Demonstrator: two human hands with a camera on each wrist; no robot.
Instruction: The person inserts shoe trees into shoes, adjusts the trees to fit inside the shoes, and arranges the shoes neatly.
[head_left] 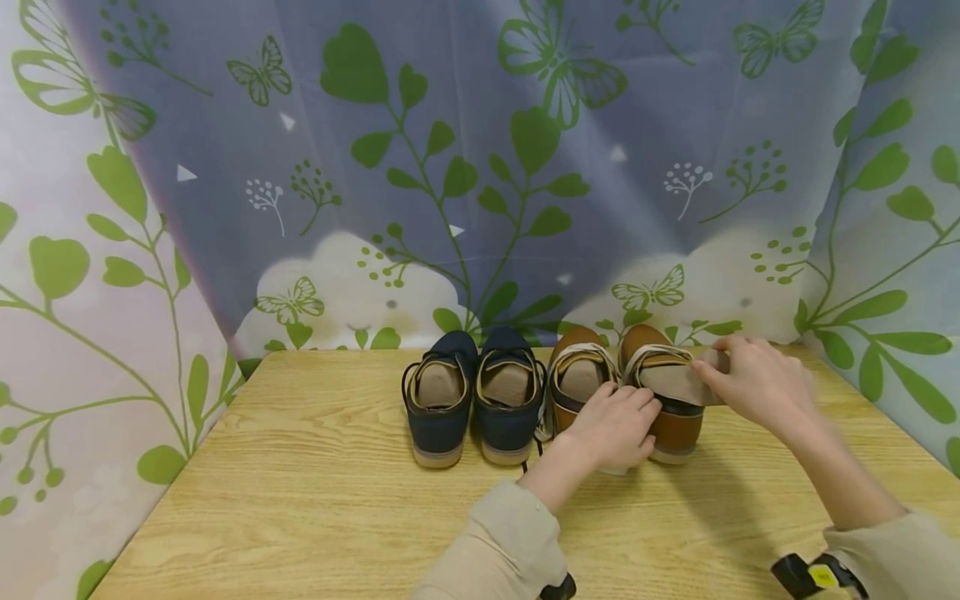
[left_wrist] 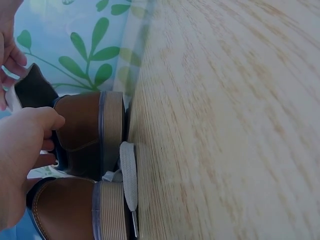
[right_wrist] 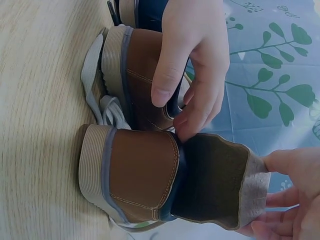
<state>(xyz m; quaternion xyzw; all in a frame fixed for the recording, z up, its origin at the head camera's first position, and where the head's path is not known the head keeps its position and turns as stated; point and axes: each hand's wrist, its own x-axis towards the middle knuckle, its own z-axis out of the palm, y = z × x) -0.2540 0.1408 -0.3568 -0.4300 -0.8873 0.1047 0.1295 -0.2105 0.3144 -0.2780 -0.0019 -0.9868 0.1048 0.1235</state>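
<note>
A brown lace-up shoe [head_left: 675, 433] stands rightmost in the row, heel toward me. A beige insole [head_left: 675, 382], dark underneath in the right wrist view, sticks out of its opening, tilted up at the heel end. My right hand [head_left: 761, 379] pinches that raised end between thumb and fingers. My left hand [head_left: 615, 425] holds the same shoe at its heel collar, thumb toward the back and fingertips at the rim. The matching brown shoe [right_wrist: 145, 65] stands just left, partly hidden behind my left hand. How far the insole reaches inside is hidden.
A pair of navy shoes [head_left: 438, 429] with dark laces stands left of the brown pair. A pale lace [left_wrist: 129, 175] hangs between the brown shoes onto the wooden table [head_left: 300, 500]. A leaf-patterned curtain [head_left: 450, 167] rises behind the table's back edge.
</note>
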